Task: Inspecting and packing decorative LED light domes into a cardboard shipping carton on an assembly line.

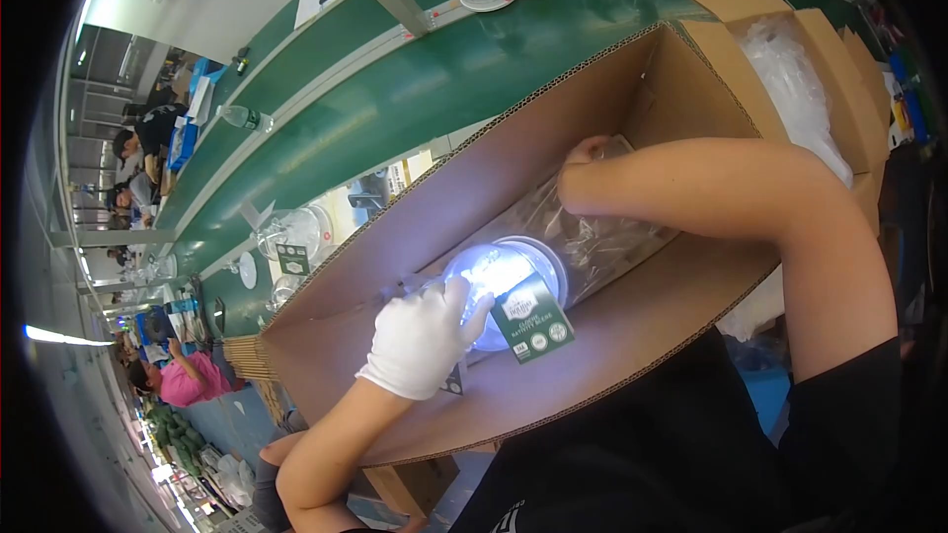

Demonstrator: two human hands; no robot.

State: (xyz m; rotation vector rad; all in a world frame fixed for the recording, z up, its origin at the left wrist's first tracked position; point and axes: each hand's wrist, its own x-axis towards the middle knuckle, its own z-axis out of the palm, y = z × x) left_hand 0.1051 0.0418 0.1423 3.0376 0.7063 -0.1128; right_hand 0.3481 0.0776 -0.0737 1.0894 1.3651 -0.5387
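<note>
Cardboard box (632, 336) interior: gloved left hand (423, 336) on clear dome (509, 281).

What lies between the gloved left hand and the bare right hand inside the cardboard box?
In the head view, a clear glass dome with a dark green tag, then crinkled clear plastic wrap, lie between the left hand and right hand.

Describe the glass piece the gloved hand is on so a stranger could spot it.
Find the big open cardboard box beside the green conveyor. Inside lies a clear glass dome under the white-gloved left hand. Unlike the domes on the belt, it lies on its side with a green tag.
</note>
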